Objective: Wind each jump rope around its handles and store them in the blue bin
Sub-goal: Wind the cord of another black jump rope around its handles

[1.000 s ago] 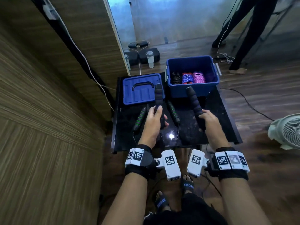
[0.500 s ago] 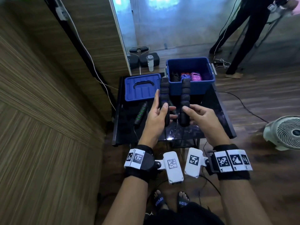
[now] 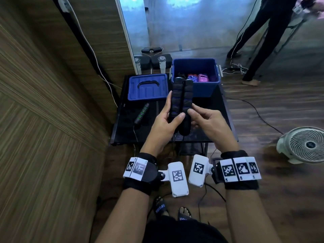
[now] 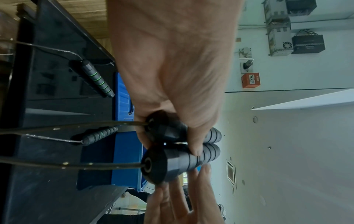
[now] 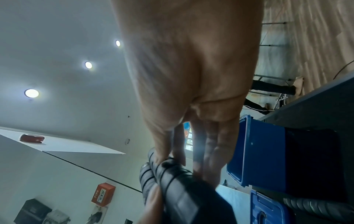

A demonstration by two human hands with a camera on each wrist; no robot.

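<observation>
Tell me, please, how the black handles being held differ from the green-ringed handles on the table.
The black handles are lifted, gripped by the left hand and pinched by the right hand; the green-ringed handles lie on the table. The black handles are pressed side by side; the green-ringed handles lie apart. The black handles are plain dark; the green-ringed handles carry green bands. Both pairs are ribbed, with unwound cords.

black handles [image 3: 175, 97], blue bin [image 3: 203, 88], green-ringed handle [image 3: 142, 113]
</observation>
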